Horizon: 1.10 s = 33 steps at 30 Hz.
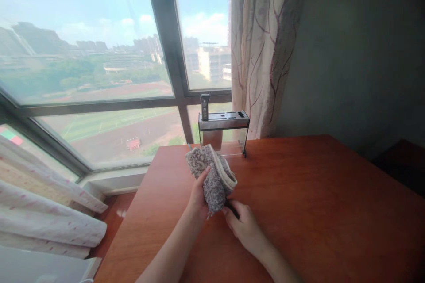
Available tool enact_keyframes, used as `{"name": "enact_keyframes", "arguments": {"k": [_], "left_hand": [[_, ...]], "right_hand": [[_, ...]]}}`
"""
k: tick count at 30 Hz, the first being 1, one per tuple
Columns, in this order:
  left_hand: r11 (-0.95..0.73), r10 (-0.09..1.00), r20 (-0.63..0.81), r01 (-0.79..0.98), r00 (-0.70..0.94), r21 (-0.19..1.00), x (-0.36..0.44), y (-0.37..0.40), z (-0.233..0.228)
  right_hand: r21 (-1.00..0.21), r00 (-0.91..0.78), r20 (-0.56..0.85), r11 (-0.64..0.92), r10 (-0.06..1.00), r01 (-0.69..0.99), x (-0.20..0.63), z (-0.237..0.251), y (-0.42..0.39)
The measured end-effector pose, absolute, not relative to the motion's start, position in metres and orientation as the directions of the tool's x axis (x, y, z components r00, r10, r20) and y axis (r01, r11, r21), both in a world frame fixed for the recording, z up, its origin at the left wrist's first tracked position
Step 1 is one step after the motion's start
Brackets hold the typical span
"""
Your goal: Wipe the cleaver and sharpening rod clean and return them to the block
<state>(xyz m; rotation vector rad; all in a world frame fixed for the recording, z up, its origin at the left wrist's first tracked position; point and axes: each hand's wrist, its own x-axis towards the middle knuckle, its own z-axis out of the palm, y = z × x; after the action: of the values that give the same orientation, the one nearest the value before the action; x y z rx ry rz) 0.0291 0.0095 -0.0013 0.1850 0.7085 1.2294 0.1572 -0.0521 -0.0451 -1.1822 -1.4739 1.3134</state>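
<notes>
The left hand [198, 194] holds a grey fluffy cloth [212, 174] over the near middle of the table [315, 194], its thumb pressed on the front of the fabric and the other fingers hidden behind it. The cloth is folded over on itself, showing a pale cream edge along its right side, and it stands roughly upright above the tabletop. From under its lower end a dark handle [231, 209] pokes out (what it belongs to is hidden by the fabric). The right hand [245, 225] closes around that handle, fingers curled, just below and to the right of the cloth, so the two hands are almost touching.

Behind the cloth, at the far edge of the table, stands a metal rack [224, 126] with slots in its flat top; a grey handle [205, 106] rises from its left slot. The rack sits against the window [99, 66], which looks out on a field and distant buildings. A patterned curtain [262, 48] hangs to the right of the rack, beside a dark wall [358, 53]. At the lower left lies pale bedding [49, 212] with small pink marks.
</notes>
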Motion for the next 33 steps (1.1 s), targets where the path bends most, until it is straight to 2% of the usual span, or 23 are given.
{"name": "enact_keyframes", "arguments": {"k": [5, 11, 15, 18, 24, 27, 33], "left_hand": [[0.217, 0.943, -0.329, -0.855, 0.058, 0.471, 0.018, 0.018, 0.002], [-0.040, 0.965, -0.212, -0.887, -0.154, 0.460, -0.016, 0.036, 0.007], [-0.123, 0.974, -0.126, -0.903, -0.190, 0.411, -0.037, 0.040, 0.008], [-0.128, 0.982, -0.087, -0.923, -0.170, 0.364, -0.049, 0.039, 0.006], [-0.145, 0.978, -0.085, -0.920, -0.188, 0.364, -0.054, 0.042, 0.000], [-0.138, 0.975, -0.110, -0.914, -0.194, 0.382, -0.043, 0.042, -0.002], [-0.019, 0.967, -0.224, -0.915, -0.119, 0.404, -0.020, 0.037, -0.004]], "right_hand": [[-0.991, -0.299, -0.054, -0.015, 0.953, 0.132, 0.161, -0.042, -0.057], [-0.993, -0.404, -0.100, -0.067, 0.909, 0.096, 0.175, -0.039, -0.063], [-0.987, -0.447, -0.159, -0.150, 0.881, 0.055, 0.180, -0.042, -0.064], [-0.984, -0.434, -0.175, -0.171, 0.884, 0.049, 0.182, -0.042, -0.065], [-0.990, -0.360, -0.131, -0.103, 0.924, 0.095, 0.182, -0.037, -0.065], [-0.992, -0.352, -0.126, -0.109, 0.927, 0.069, 0.180, -0.038, -0.065], [-0.989, -0.391, -0.140, -0.151, 0.910, 0.005, 0.174, -0.045, -0.065]]}}
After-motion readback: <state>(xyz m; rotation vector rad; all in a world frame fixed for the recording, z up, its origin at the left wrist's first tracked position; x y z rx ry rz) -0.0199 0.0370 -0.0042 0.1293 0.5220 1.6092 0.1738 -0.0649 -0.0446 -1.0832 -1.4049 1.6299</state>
